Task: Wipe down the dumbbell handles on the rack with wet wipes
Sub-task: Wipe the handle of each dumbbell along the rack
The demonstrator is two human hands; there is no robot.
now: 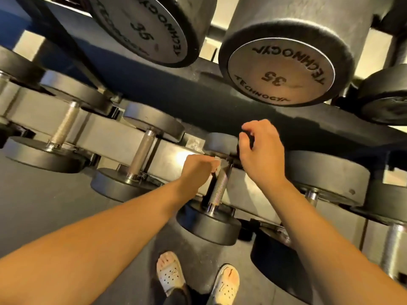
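Here: left hand [198, 168] pinches one wipe [218, 161] on handle [220, 187]; right hand [261, 155] curled, grip unclear; two 35-marked heads [279, 64].

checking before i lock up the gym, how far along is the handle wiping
Done: cannot tell; the far-left handle and the neighbour handle show no wipe marks either way. In hand: the left hand holds a white wipe on the far end of the middle handle; the right hand curls at that dumbbell's far head. Left: most of this handle, and likely the right-side handle.
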